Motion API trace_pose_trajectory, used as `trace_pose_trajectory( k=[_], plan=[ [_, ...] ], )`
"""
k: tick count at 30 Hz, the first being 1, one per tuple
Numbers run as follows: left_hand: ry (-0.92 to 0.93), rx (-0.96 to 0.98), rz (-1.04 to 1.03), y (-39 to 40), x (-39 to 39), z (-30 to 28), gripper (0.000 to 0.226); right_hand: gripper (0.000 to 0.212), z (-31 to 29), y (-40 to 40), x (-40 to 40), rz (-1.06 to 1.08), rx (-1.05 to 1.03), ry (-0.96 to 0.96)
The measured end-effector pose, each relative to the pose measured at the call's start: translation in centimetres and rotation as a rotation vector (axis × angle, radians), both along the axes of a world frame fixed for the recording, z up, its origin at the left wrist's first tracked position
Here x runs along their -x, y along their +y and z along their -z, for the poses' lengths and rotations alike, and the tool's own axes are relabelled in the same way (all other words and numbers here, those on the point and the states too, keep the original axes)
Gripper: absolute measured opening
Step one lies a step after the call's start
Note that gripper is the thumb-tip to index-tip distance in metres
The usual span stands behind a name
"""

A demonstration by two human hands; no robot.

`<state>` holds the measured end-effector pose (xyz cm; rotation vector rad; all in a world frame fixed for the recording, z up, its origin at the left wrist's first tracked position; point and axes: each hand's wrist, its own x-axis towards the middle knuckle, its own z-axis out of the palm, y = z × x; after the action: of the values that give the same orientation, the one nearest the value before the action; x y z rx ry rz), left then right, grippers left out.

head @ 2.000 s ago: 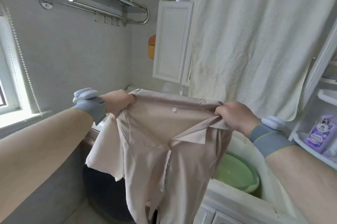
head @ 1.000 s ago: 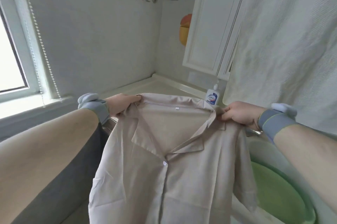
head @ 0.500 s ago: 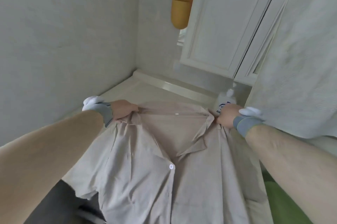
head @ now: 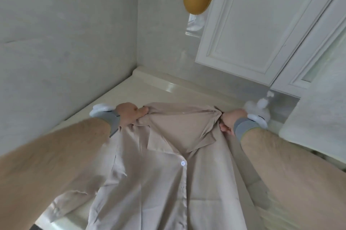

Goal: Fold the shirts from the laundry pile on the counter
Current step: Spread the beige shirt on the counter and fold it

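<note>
We spread a shirt on the counter

Our left hand [head: 129, 115] and right hand [head: 231, 120] each pinch a shoulder of the beige, buttoned shirt [head: 168, 183], lying front-up near the counter's [head: 121, 97] far corner.

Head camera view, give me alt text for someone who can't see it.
Two hands, left hand and right hand, grip the shoulders of a beige shirt spread front-up on a pale counter. White cabinet doors hang above.

Beige collared shirt [head: 168, 183] lies front-up, spread flat on the pale counter [head: 131, 91], 1 white button fastened.
</note>
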<state>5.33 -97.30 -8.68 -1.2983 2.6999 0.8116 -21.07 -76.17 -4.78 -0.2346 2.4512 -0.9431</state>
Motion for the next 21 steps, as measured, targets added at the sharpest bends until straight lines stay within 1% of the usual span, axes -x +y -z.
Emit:
trace_pose_trajectory(
  k=[2, 3, 5, 6, 9, 11, 13, 15, 16, 18, 19, 20, 21],
  plan=[
    [0.014, 0.064, 0.012, -1.7, 0.8, 0.6, 0.061, 0.030, 1.1, -1.4, 1.0, -0.002, 0.040, -0.047],
    [0.013, 0.097, 0.016, -2.4, 1.0, 0.8, 0.060, 0.025, 1.4, -1.9, 1.4, -0.016, 0.059, -0.030],
    [-0.009, 0.131, 0.013, -4.3, 1.6, 1.4, 0.057, 0.012, 2.4, -3.3, 2.7, -0.061, 0.056, 0.068],
    [-0.029, 0.147, 0.019, -5.1, 1.8, 1.7, 0.056, 0.009, 2.9, -3.8, 3.2, -0.066, 0.042, 0.111],
    [-0.070, 0.201, 0.016, -6.8, 2.5, 2.4, 0.055, 0.012, 4.1, -4.8, 3.8, -0.079, 0.065, 0.151],
    [-0.064, 0.235, 0.004, -7.7, 3.0, 2.9, 0.055, 0.019, 4.7, -5.8, 4.0, -0.080, 0.081, 0.159],
    [-0.043, 0.231, -0.021, -8.2, 3.2, 3.5, 0.054, 0.030, 5.3, -6.6, 4.2, -0.119, 0.069, 0.156],
    [-0.026, 0.184, -0.053, -8.5, 3.0, 4.1, 0.053, 0.031, 5.9, -7.3, 4.1, -0.142, 0.053, 0.113],
    [-0.017, 0.158, -0.069, -8.5, 2.7, 4.4, 0.053, 0.039, 6.1, -7.5, 4.0, -0.139, 0.069, 0.064],
    [-0.003, 0.120, -0.106, -8.7, 2.0, 4.7, 0.052, 0.088, 6.5, -7.7, 4.0, -0.122, 0.141, -0.030],
    [-0.005, 0.106, -0.129, -8.7, 1.4, 4.5, 0.052, 0.103, 6.4, -7.8, 3.7, -0.113, 0.163, -0.051],
    [-0.017, 0.089, -0.148, -8.7, 0.7, 4.3, 0.052, 0.109, 6.1, -7.8, 3.2, -0.108, 0.170, -0.046],
    [-0.041, 0.072, -0.160, -8.6, 0.1, 4.1, 0.052, 0.107, 5.8, -7.8, 2.8, -0.101, 0.158, -0.012]
  ],
)
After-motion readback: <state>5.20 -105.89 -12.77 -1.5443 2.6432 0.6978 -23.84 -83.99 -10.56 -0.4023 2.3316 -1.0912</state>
